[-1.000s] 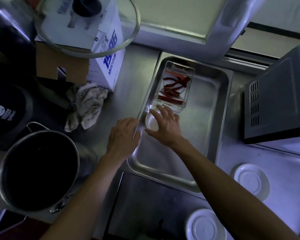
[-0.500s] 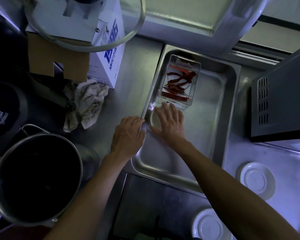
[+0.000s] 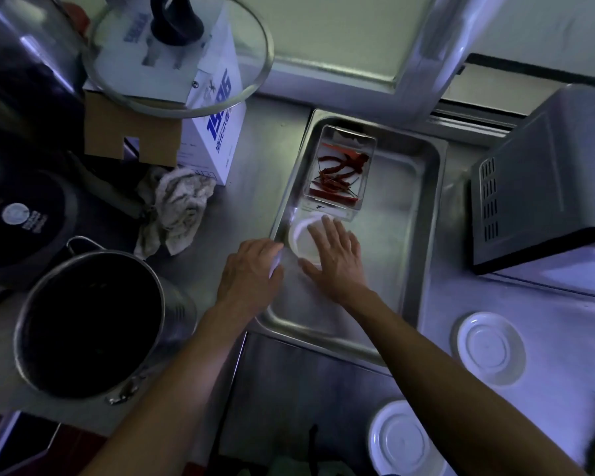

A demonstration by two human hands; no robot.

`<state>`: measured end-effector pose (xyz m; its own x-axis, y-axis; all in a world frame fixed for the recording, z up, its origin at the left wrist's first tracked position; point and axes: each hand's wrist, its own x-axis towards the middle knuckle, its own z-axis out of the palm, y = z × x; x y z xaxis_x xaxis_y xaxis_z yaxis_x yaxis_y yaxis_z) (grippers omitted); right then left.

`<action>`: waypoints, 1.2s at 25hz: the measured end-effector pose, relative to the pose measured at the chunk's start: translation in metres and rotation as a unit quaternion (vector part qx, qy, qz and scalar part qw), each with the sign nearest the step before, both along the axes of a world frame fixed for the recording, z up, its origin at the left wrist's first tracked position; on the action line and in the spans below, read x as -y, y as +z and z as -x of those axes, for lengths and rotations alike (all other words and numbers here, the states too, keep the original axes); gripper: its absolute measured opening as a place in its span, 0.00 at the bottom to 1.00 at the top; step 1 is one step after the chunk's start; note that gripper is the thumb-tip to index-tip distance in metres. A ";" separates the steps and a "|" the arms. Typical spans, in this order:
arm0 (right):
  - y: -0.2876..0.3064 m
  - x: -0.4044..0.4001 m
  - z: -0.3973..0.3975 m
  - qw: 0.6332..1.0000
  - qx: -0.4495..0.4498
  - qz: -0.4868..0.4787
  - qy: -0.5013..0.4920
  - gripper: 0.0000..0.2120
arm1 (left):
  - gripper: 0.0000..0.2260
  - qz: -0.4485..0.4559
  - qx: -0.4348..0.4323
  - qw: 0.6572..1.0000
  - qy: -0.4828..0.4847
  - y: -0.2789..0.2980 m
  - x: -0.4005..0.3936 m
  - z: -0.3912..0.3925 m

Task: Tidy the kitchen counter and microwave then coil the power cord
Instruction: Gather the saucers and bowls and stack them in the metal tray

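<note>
- Head view, change: a second ago the right hand (image 3: 334, 261) hovered over the small white dish (image 3: 303, 240) with curled fingers; now it lies lower, fingers spread flat and open on the dish, gripping nothing that I can see. The dish sits in the near-left part of the steel tray (image 3: 423, 214), just beside the clear box of dried chillies (image 3: 337, 173).
- Head view, left hand (image 3: 251, 269): as before it rests on the tray's left rim, fingers curled over the edge, apparently steadying it; whether they truly clamp the rim I cannot tell.
- Meaning: the dish looks newly set down or pressed into place, so gathering loose items into the tray seems underway. Two more white dishes (image 3: 488, 348) wait on the desk (image 3: 261, 139) well apart; the microwave (image 3: 543, 187) is untouched, and no cord is visible.
- Orientation: the tray's long axis runs from the person toward the window, tilted slightly right; the chilli box lies along it.
</note>
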<state>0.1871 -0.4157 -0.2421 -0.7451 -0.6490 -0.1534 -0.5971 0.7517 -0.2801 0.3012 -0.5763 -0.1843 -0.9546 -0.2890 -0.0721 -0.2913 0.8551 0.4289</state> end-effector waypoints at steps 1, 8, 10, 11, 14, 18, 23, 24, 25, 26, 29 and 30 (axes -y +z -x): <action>0.007 -0.013 -0.007 1.000 -0.002 0.022 -0.004 0.35 | 0.19 0.005 -0.003 1.000 -0.006 0.006 -0.010 -0.003; 0.034 -0.134 -0.046 0.994 -0.032 0.087 -0.058 0.29 | 0.20 0.073 0.013 0.995 -0.068 0.036 -0.118 -0.018; 0.038 -0.171 -0.052 0.990 -0.042 0.109 -0.078 0.28 | 0.20 0.075 0.022 0.994 -0.077 0.037 -0.153 -0.024; 0.040 -0.191 -0.057 0.988 -0.045 0.115 -0.089 0.27 | 0.20 0.075 0.028 0.993 -0.085 0.035 -0.170 -0.027; 0.046 -0.244 -0.069 0.985 -0.037 0.113 -0.126 0.28 | 0.20 0.075 0.034 0.990 -0.112 0.032 -0.212 -0.028; 0.049 -0.315 -0.094 0.977 -0.032 0.104 -0.183 0.27 | 0.19 0.081 0.019 0.979 -0.186 0.033 -0.264 -0.018; 0.060 -0.383 -0.139 0.955 -0.054 0.050 -0.287 0.27 | 0.20 0.069 -0.003 0.952 -0.298 0.027 -0.320 -0.012; 0.062 -0.397 -0.153 0.947 -0.049 0.037 -0.314 0.28 | 0.20 0.058 -0.006 0.946 -0.320 0.026 -0.333 -0.012; 0.064 -0.410 -0.168 0.941 -0.042 0.022 -0.336 0.28 | 0.20 0.048 -0.008 0.940 -0.337 0.024 -0.346 -0.014; 0.066 -0.423 -0.183 0.935 -0.038 0.010 -0.353 0.28 | 0.20 0.038 -0.013 0.936 -0.349 0.023 -0.357 -0.017; 0.072 -0.458 -0.224 0.918 -0.028 -0.002 -0.395 0.27 | 0.21 0.016 -0.013 0.920 -0.391 0.017 -0.392 -0.027; 0.076 -0.467 -0.234 0.912 -0.028 0.000 -0.408 0.27 | 0.22 0.015 -0.008 0.914 -0.406 0.016 -0.402 -0.030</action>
<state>0.4215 0.0516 -0.1660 -0.9870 0.1258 -0.0997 0.1483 0.9524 -0.2665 0.3313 -0.1740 -0.1681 -0.8557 0.5140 -0.0593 0.4515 0.7978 0.3997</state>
